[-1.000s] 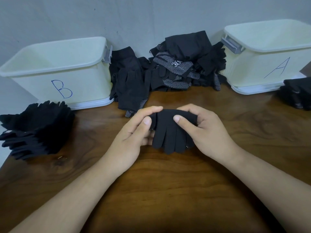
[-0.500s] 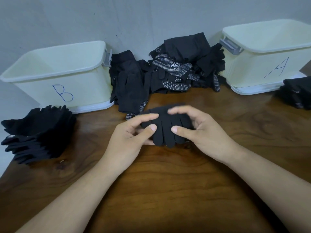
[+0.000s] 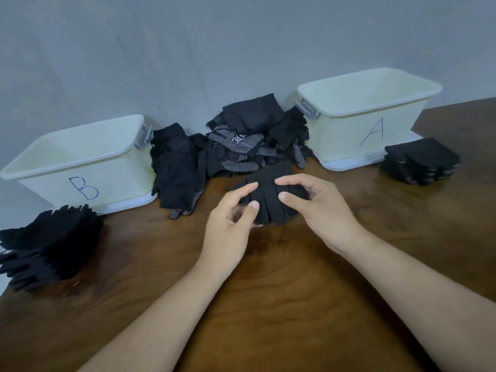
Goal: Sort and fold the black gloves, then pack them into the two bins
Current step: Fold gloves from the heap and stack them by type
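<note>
centrally, the left hand (image 3: 230, 224) and right hand (image 3: 316, 210) hold one black glove (image 3: 271, 200) between them. left hand: thumb and forefinger curled, pinching the glove's left edge; remaining fingers curled below. right hand: thumb on the near face, fingers arched over the top, gripping the right edge. the glove's fingers point toward the person and its cuff end toward the wall (image 3: 188, 63), so the long axis runs near to far; whether it rests on the table (image 3: 268, 304) or is raised off it cannot be told. just behind it lies the loose pile of gloves (image 3: 241, 140), some with white grip dots. bin marked b (image 3: 80, 162) stands far left, bin marked a (image 3: 370, 124) far right, both near the wall. a stack of black gloves (image 3: 48, 245) lies before bin b; a folded stack (image 3: 421, 162) lies beside bin a.
</note>
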